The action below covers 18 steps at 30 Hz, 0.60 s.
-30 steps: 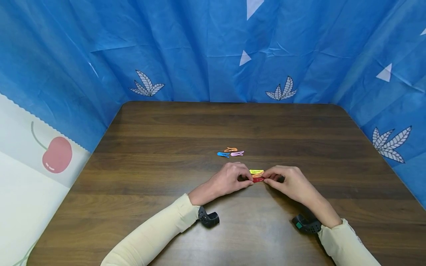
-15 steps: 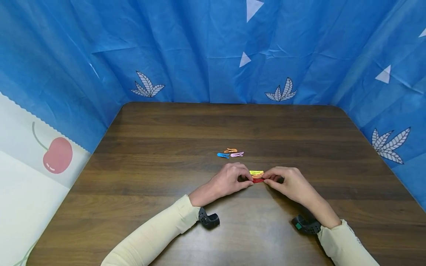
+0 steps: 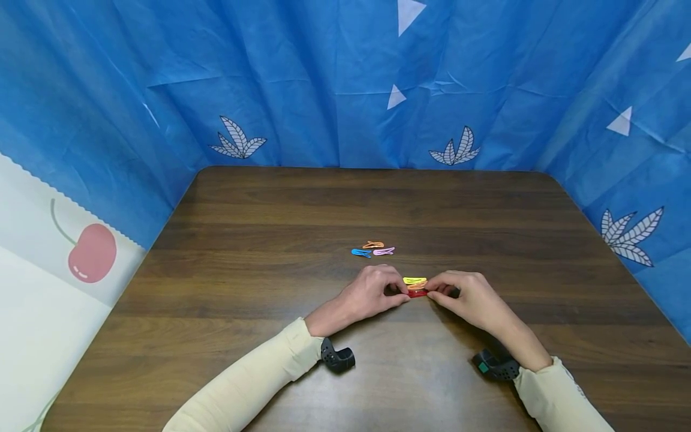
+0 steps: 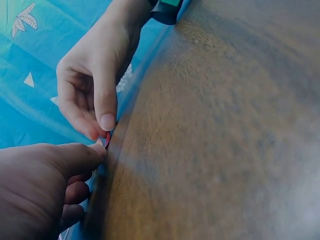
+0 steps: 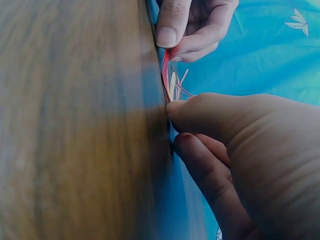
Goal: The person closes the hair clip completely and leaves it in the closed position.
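A red hair clip (image 3: 418,294) lies low on the table between my hands. My left hand (image 3: 372,289) pinches its left end between thumb and fingers. At the other end, my right hand (image 3: 468,295) pinches it with the thumb against the fingers. The right wrist view shows the red clip stretched between the two thumbs, its ends hidden by the fingertips. Just beyond it are an orange hair clip (image 3: 417,286) and a yellow hair clip (image 3: 414,280), lying roughly parallel to it.
Farther back on the brown wooden table (image 3: 270,204) lie a blue hair clip (image 3: 361,253), a pink hair clip (image 3: 384,251) and another orange hair clip (image 3: 373,245), close together. A blue curtain (image 3: 335,84) hangs behind the table's far edge.
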Available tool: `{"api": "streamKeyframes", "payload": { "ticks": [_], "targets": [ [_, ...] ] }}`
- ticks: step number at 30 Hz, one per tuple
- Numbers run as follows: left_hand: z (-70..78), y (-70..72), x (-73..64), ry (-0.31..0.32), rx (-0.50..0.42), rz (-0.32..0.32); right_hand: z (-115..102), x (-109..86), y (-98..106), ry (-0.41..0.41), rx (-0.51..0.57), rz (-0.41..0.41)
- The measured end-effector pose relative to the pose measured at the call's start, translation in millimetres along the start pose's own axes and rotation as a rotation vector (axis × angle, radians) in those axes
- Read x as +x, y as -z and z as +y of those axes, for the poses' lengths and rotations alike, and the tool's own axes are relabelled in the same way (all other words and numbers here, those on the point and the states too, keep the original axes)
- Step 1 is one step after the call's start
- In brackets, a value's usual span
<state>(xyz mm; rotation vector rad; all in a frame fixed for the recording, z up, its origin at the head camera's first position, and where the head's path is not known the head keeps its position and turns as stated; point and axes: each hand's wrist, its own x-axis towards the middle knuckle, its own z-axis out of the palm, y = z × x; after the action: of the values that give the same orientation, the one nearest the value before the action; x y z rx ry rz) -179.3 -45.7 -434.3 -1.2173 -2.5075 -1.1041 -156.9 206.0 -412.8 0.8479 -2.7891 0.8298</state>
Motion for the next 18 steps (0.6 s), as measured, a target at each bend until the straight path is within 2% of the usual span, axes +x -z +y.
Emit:
{"api": "streamKeyframes", "payload": {
  "ticks": [8, 12, 18],
  "targets": [
    [-0.3, 0.2, -1.6, 0.002, -0.037, 0.026, -1.1, -0.2, -0.9, 0.031, 0.029, 0.022],
    [-0.4, 1.2, -2.9, 0.022, -0.066, 0.033, -2.4, -0.1, -0.3, 0.022, 0.042, 0.027],
    [-1.2, 3.0, -3.5, 0.019, -0.095, 0.065, -8.2, 3.6, 1.4, 0.025, 0.046, 0.041]
  ]
}}
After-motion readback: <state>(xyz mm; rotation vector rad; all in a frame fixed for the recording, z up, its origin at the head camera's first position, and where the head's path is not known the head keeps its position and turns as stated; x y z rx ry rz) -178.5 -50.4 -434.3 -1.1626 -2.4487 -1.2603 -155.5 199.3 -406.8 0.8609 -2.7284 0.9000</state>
